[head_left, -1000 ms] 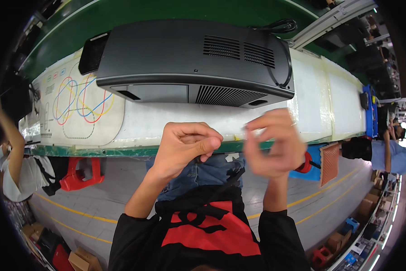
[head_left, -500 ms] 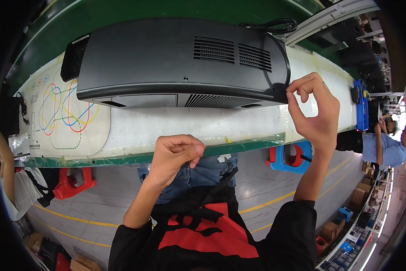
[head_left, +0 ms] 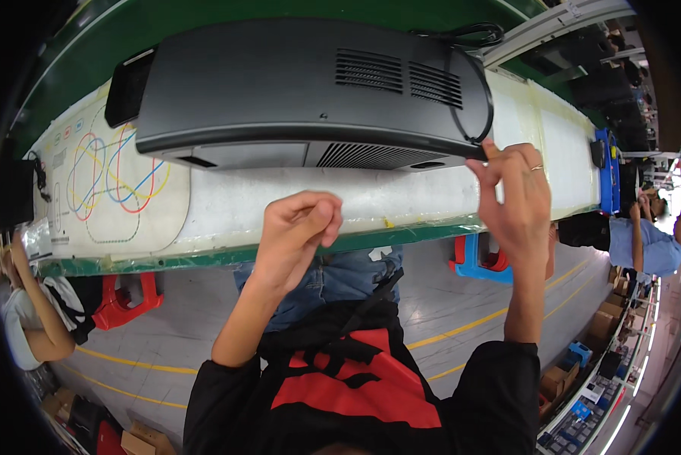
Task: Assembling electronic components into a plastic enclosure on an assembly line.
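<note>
Black cable point(head_left: 483, 97) at right hand point(head_left: 516, 199) fingertips

1. Black housing point(head_left: 302, 91) is looking like matt moulded plastic — smooth, with slotted vents.
2. Black cable point(head_left: 477, 91) is showing a slightly glossy rubbery jacket.
3. White pad point(head_left: 280, 205) under it is looking like soft matt foam — taped edge is shining.

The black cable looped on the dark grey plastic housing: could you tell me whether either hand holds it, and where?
The right hand pinches the thin black cable at the loop's near end, by the dark grey plastic housing's right corner. The left hand is curled, holding nothing visible.
</note>
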`<state>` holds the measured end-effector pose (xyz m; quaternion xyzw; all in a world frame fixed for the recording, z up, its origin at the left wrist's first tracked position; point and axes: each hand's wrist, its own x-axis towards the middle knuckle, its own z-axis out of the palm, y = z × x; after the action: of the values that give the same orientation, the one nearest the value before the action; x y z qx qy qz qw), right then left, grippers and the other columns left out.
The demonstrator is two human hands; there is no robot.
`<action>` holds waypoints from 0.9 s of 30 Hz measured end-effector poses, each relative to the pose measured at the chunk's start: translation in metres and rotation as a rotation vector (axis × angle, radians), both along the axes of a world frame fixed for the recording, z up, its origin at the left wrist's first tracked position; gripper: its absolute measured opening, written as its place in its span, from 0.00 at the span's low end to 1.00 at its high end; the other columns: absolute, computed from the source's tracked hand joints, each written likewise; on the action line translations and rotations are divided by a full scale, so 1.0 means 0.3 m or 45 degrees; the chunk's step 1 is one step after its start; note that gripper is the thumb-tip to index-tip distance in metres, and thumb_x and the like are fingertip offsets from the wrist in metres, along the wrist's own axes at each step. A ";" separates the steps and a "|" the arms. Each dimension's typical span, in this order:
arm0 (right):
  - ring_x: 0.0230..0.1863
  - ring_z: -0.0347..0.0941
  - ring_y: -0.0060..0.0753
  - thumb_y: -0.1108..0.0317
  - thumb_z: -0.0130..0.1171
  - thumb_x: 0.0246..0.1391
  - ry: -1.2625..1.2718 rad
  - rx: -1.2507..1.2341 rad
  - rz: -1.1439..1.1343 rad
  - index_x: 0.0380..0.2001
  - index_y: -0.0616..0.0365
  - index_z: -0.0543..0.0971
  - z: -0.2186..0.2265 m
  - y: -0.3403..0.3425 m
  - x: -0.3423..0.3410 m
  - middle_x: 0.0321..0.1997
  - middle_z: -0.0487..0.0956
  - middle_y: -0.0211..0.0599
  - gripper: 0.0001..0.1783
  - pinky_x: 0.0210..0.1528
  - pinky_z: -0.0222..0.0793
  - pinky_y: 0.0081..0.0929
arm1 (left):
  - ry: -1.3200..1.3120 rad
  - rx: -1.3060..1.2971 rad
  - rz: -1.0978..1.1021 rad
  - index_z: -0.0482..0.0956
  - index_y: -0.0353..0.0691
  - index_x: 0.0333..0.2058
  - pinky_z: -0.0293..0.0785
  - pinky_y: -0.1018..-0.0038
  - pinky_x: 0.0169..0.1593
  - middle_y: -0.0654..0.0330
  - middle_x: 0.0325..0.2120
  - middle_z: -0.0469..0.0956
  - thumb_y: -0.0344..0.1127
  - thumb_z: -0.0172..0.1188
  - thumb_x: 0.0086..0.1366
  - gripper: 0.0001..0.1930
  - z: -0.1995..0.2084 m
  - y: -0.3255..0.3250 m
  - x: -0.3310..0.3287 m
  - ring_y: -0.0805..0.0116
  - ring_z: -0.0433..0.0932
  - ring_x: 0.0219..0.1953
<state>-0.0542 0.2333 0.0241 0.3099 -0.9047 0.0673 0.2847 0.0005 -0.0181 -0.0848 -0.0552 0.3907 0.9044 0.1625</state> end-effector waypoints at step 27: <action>0.29 0.74 0.33 0.86 0.70 0.33 -0.188 -0.537 0.383 0.24 0.57 0.69 -0.070 -0.208 0.180 0.31 0.82 0.33 0.19 0.31 0.66 0.26 | 0.023 0.366 -0.051 0.79 0.34 0.36 0.73 0.77 0.41 0.60 0.31 0.79 0.39 0.65 0.62 0.12 0.064 0.136 0.033 0.74 0.77 0.35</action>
<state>-0.0001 0.1708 0.0030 0.3691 -0.8327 0.3182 0.2629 0.0103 0.0226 -0.0655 -0.0154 0.2596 0.9480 0.1834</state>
